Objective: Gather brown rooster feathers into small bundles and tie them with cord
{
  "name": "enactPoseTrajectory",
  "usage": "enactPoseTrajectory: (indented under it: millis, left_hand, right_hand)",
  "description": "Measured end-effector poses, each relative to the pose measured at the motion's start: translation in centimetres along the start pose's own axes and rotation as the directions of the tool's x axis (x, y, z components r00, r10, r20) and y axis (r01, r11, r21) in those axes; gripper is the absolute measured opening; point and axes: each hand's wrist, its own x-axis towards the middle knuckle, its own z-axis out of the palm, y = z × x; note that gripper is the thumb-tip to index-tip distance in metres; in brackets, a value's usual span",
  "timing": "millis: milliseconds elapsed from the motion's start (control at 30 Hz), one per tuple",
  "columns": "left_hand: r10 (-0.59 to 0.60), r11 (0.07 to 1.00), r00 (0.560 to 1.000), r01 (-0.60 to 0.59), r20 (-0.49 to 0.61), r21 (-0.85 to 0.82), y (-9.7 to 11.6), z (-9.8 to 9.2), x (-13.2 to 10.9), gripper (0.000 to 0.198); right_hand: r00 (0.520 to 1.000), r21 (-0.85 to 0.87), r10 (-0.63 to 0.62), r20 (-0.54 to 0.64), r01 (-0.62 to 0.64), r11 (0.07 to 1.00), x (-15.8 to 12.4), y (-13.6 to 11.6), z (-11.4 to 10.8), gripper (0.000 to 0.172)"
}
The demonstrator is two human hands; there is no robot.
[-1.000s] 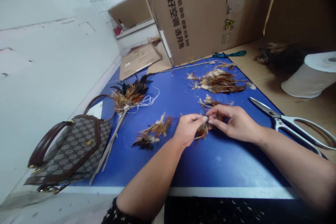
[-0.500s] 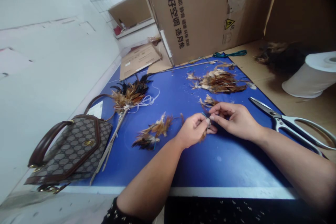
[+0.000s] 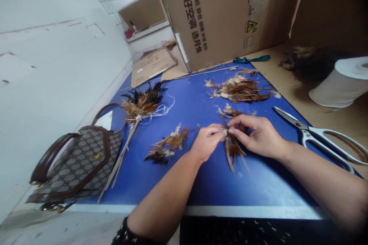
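Note:
Between my fingertips hangs a small bunch of brown feathers (image 3: 233, 150), its tips pointing down toward me. My left hand (image 3: 209, 141) pinches the pale base of the bunch between thumb and fingers. My right hand (image 3: 255, 134) is closed at the same spot, thumb and fingertips meeting there; the fingers hide the exact grip. Just behind my hands lies a small tuft of feathers (image 3: 229, 111). To the left of my left hand are two more small feather bunches, one brown (image 3: 179, 138) and one darker with a bit of teal tie (image 3: 160, 155).
A large feather pile (image 3: 240, 89) lies at the back of the blue table (image 3: 258, 187). Scissors (image 3: 307, 130) and a white spool (image 3: 336, 84) are on the right. Left stand a handbag (image 3: 83, 160) and a feathered bundle of sticks (image 3: 140, 107). A cardboard box (image 3: 224, 19) rises behind.
The feather bunch now hangs down in view below my fingers, where earlier it was mostly hidden. My two hands have come together at its base.

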Motion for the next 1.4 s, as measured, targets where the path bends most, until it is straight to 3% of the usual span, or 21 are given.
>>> enactPoseTrajectory:
  millis: [167, 667, 867, 1067, 1300, 1400]
  left_hand:
    - [-0.116, 0.972, 0.990, 0.095, -0.085, -0.216, 0.2, 0.6, 0.1, 0.019]
    - [-0.100, 0.980, 0.994, 0.091, -0.042, -0.174, -0.8, 0.1, 0.4, 0.027]
    - [-0.063, 0.994, 0.998, 0.061, -0.014, -0.095, -0.2, 0.4, 0.1, 0.032]
    - [-0.006, 0.998, 0.997, 0.011, 0.074, -0.065, 0.1, 0.6, -0.2, 0.031]
    - [0.032, 0.996, 0.995, -0.023, 0.100, -0.086, -0.1, 0.5, -0.2, 0.024]
    - [0.139, 0.990, 0.988, -0.137, 0.064, -0.037, -0.3, 0.4, -0.1, 0.018]
  right_hand:
    - [0.992, -0.040, -0.124, 0.033, 0.125, 0.991, 0.0, -0.1, -0.1, 0.013]
    - [0.984, -0.039, -0.142, 0.105, 0.147, 0.988, -0.2, 0.2, -0.3, 0.020]
    - [0.999, 0.012, 0.014, 0.029, -0.014, 1.000, 0.5, 0.4, -1.4, 0.020]
    - [0.962, 0.187, 0.056, 0.267, -0.109, 0.976, 1.1, 1.3, -1.0, 0.027]
    - [0.912, 0.405, 0.212, 0.351, -0.352, 0.844, 1.2, 1.2, -1.3, 0.037]
    - [0.906, 0.441, 0.253, 0.339, -0.391, 0.808, 1.3, 1.0, -1.3, 0.039]
